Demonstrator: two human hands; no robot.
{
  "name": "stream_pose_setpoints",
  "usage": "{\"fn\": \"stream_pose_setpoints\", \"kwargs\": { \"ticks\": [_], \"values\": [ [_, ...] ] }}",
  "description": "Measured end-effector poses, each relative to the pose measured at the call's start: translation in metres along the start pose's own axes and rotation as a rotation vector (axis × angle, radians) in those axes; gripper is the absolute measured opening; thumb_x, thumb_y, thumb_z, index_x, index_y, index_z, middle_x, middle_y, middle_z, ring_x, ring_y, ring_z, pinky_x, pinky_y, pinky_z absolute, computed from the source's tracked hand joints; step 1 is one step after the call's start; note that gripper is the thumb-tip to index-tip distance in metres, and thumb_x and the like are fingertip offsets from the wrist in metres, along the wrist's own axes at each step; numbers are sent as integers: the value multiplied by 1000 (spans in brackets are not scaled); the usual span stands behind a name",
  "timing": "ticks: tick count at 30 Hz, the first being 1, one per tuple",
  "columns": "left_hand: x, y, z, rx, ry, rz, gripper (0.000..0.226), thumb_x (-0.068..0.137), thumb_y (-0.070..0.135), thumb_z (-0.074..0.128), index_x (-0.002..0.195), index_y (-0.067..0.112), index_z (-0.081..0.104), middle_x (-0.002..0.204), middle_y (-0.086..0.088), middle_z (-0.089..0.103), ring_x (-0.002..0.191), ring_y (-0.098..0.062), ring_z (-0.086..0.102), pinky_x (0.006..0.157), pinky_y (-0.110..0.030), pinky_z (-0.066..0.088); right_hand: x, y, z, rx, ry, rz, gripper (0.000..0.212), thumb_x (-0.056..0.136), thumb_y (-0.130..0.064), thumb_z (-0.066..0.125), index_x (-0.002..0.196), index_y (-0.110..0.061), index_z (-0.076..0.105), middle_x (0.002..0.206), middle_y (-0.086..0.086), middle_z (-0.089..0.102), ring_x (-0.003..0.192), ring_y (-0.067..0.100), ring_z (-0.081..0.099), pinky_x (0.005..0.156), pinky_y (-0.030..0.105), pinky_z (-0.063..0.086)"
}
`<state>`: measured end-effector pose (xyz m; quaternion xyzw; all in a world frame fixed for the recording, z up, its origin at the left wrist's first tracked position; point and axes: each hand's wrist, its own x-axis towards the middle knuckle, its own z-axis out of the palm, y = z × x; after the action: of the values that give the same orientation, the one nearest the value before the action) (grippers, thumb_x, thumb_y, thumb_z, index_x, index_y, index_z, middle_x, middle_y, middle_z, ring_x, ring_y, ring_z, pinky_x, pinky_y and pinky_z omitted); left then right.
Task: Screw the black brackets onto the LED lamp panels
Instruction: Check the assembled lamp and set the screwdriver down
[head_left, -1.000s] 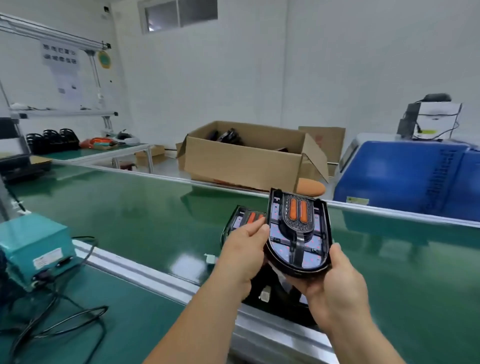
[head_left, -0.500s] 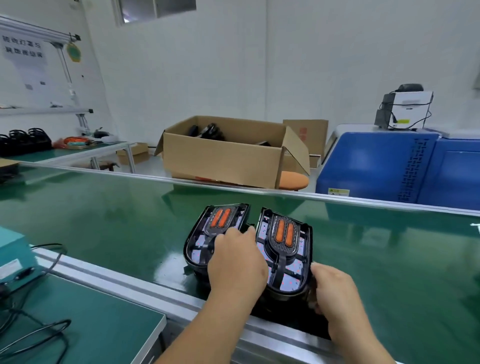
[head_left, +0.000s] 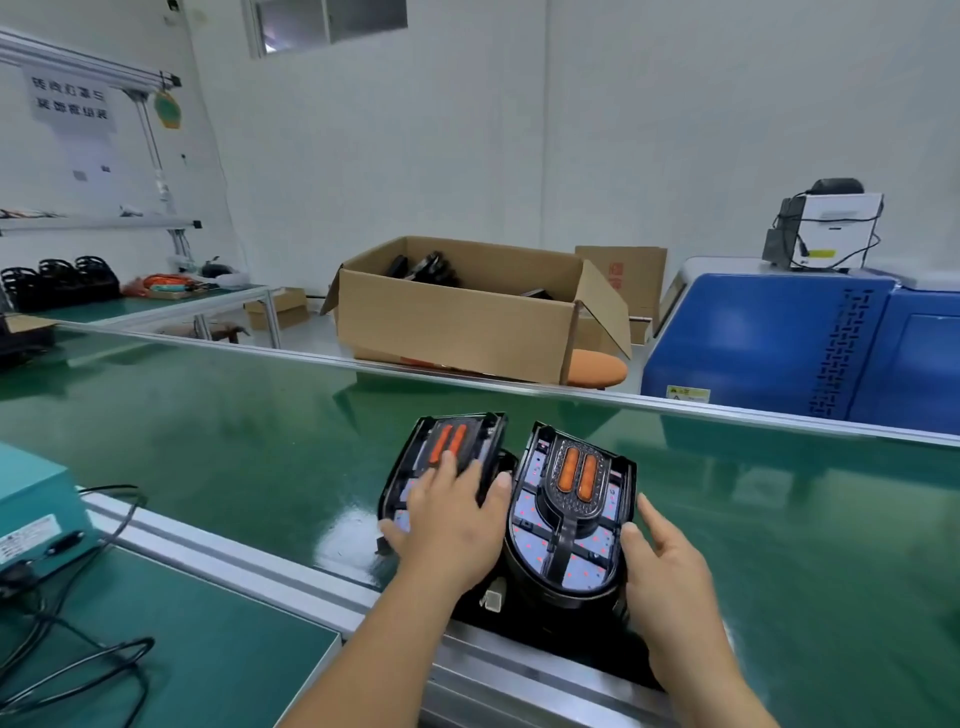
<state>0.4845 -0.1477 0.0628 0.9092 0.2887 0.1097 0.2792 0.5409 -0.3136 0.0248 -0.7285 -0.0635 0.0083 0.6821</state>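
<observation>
Green conveyor belt (head_left: 234, 457) fills the middle of the view, and it is wide and bare to the left of, to the right of and behind the lamps. Its near side is closed by an aluminium rail (head_left: 291, 577), and a second, thinner far rail (head_left: 675, 402) closes the back edge. Both forearms cross the near rail to reach the belt. In front of this rail, at the left, is a green bench mat (head_left: 182, 649) with black cables (head_left: 93, 665) and a teal box (head_left: 31, 509), well apart from the hands.

Two LED lamp panels lie side by side on the belt, close to the near rail. The left panel (head_left: 485, 441) is turned a little to the left. The left hand (head_left: 447, 525) rests flat on it with spread, nearly straight fingers, and its thumb points to the gap between the panels. The right panel (head_left: 530, 540) has a rounded near end, a black rim and a pale surface with small red dots. A black bracket (head_left: 574, 506) sits along its middle, with two orange strips (head_left: 576, 470) in the wide upper part and a narrow stem going down. The right hand (head_left: 670, 566) is loosely open beside this panel, with the thumb touching its right edge and holding nothing.

Behind the far rail stand an open cardboard box (head_left: 457, 322) and a blue machine (head_left: 769, 343).
</observation>
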Motion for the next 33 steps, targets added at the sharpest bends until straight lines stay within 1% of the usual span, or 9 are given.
{"fn": "stream_pose_setpoints", "kwargs": {
  "ticks": [3, 6, 10, 15, 17, 21, 25, 29, 33],
  "values": [
    [2, 11, 2, 20, -51, 108, 51, 101, 60, 23, 124, 31, 59, 155, 17, 37, 150, -11, 14, 116, -66, -3, 9, -10, 0, -196, 12, -126, 41, 97, -12, 49, 99, -48, 68, 99, -20, 74, 80, -9, 61, 70, 13, 46],
    [6, 17, 3, 119, -57, 152, 34, 105, 45, 28, 103, 24, 55, 142, 4, 52, 146, -16, 25, 117, -54, 17, 21, -19, -4, -346, 82, -160, 31, 96, -14, 49, 114, -25, 72, 105, -1, 74, 81, 11, 59, 69, 24, 42],
    [9, 19, 7, 236, 1, 227, 49, 105, 36, 31, 153, 25, 28, 134, 3, 55, 134, -21, 40, 106, -42, 31, 23, -19, -4, -460, 80, -134, 34, 96, -21, 46, 124, -20, 66, 96, -3, 71, 88, 23, 62, 71, 33, 45],
    [11, 17, 0, 245, -48, 275, 49, 107, 32, 27, 156, 33, 23, 163, 12, 26, 150, -12, 22, 122, -49, -4, 23, -22, -1, -415, 61, -95, 41, 99, -34, 50, 139, -23, 58, 139, -5, 60, 126, 21, 55, 94, 34, 43],
    [10, 17, -1, 235, -33, 280, 48, 108, 34, 25, 156, 33, 24, 159, 12, 33, 149, -11, 25, 117, -53, -19, 24, -21, -1, -412, 69, -94, 44, 100, -40, 48, 139, -23, 57, 142, -4, 58, 130, 22, 53, 99, 37, 42],
    [4, 16, -5, 185, 16, 277, 48, 108, 36, 22, 155, 30, 28, 156, 11, 39, 149, -10, 26, 117, -51, -19, 26, -18, -5, -403, 86, -71, 44, 100, -49, 44, 132, -26, 64, 135, -4, 63, 124, 24, 56, 93, 38, 43],
    [1, 16, -8, 125, 23, 292, 44, 108, 33, 27, 149, 26, 41, 152, 8, 46, 145, -14, 32, 122, -46, -1, 32, -12, -7, -341, 112, -78, 43, 100, -45, 45, 76, -22, 71, 87, 0, 73, 89, 28, 63, 78, 38, 50],
    [2, 13, -7, -31, 28, 285, 45, 105, 19, 40, 150, 19, 41, 156, -1, 39, 143, -18, 35, 114, -30, 28, 39, -3, -6, -217, 117, -28, 27, 97, -28, 57, 114, -16, 75, 117, 4, 73, 111, 26, 64, 99, 43, 49],
    [4, 8, -4, -6, 59, 142, 71, 94, 5, 54, 157, 22, 25, 150, -7, 35, 135, -25, 42, 105, -34, 39, 38, -3, 0, -78, 81, -46, 32, 91, -10, 62, 120, -20, 72, 97, -3, 75, 98, 30, 69, 91, 44, 54]
  ]
}}
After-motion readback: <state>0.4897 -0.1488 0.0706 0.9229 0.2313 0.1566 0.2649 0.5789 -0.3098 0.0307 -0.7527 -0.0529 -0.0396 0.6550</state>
